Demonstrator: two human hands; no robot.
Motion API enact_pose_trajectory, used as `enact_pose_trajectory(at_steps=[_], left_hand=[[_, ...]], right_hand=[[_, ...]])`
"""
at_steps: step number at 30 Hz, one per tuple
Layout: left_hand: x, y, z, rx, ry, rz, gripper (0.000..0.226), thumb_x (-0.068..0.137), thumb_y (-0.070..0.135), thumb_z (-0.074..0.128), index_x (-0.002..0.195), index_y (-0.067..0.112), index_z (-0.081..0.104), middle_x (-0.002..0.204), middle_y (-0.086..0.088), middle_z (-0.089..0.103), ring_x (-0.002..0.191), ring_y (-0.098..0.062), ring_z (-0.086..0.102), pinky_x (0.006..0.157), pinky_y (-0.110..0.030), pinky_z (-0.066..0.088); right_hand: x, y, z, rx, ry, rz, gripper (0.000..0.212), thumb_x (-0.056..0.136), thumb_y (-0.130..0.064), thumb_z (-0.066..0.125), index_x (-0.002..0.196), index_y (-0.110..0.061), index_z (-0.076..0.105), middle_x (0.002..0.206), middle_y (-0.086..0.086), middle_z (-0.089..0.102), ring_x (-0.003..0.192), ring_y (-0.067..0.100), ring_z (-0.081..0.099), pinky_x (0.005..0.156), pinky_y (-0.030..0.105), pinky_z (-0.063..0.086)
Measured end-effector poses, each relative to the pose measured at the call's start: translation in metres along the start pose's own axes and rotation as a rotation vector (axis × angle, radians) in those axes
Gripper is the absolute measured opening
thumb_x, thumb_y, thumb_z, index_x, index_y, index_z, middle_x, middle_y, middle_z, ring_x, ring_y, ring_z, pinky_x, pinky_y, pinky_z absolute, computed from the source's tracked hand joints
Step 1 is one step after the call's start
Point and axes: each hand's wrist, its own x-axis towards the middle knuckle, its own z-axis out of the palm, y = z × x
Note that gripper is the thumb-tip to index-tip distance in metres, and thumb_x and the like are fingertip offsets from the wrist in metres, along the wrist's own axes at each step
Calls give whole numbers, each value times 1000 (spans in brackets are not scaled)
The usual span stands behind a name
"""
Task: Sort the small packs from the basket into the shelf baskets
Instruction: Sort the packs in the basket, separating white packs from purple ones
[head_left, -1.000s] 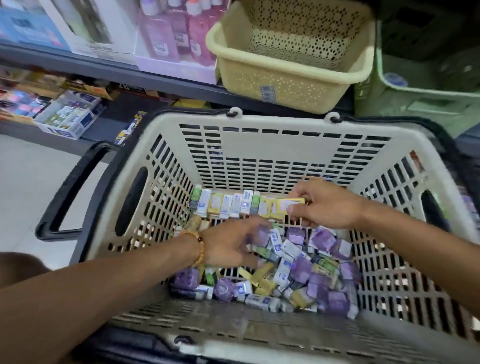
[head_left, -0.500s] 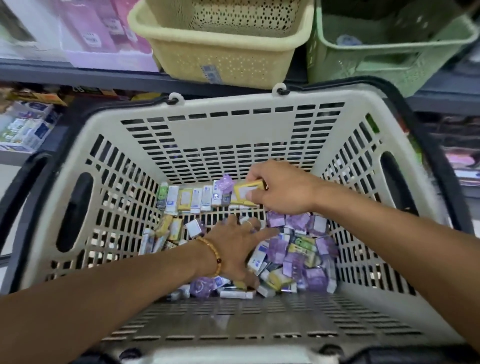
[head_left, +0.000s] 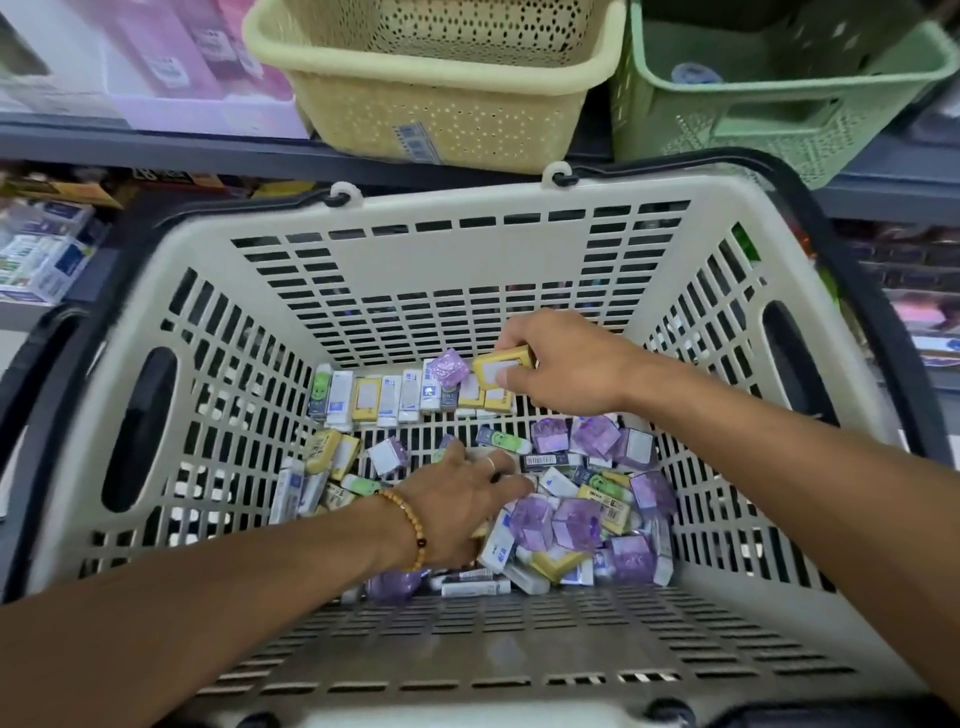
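- Grey slotted basket (head_left: 457, 270) in the foreground, black handles folded down along the rim.
- Small packs (head_left: 571, 525) on its floor: loose pile of purple, yellow, white and green ones centre-right; a tidy row (head_left: 395, 397) stood side by side against the far wall.
- Right hand (head_left: 566, 364) at the right end of that row, fingers and thumb pinching a yellow pack (head_left: 501, 366) with a white label, held tilted just above the row.
- One purple pack (head_left: 451, 367) sits on top of the row, just left of the yellow one.
- Left hand (head_left: 462, 501) palm down on the pile, fingers spread and fairly straight, touching packs; grasping nothing that I can see. Beaded bracelet on the wrist, ring on one finger.
- Shelf (head_left: 156, 150) behind: yellow shelf basket (head_left: 436, 114) left, green shelf basket (head_left: 779, 114) right, side by side. Contents of either not readable.
- Pink boxed goods (head_left: 171, 67) left of the yellow one, blurred.
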Motion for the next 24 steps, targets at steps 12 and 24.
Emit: enact_pose_trajectory(at_steps=[12,24], left_hand=[[-11,-16,8,-141,3,-16,66,71,12,75,128,32,50,143,4,31,124,-27,38,98,-38,45],[-71,-37,-53,-1380,257,-576,28,66,-1,83,84,5,63,94,-11,72,45,-15,57,40,-26,49]], right_hand=[[4,5,1,-40,-5,6,5,95,-28,59,95,-24,56,95,-2,60,83,14,55,66,28,38],[33,8,18,13,255,-10,12,91,-27,65,86,-20,57,65,-11,51,60,6,48,56,25,36]])
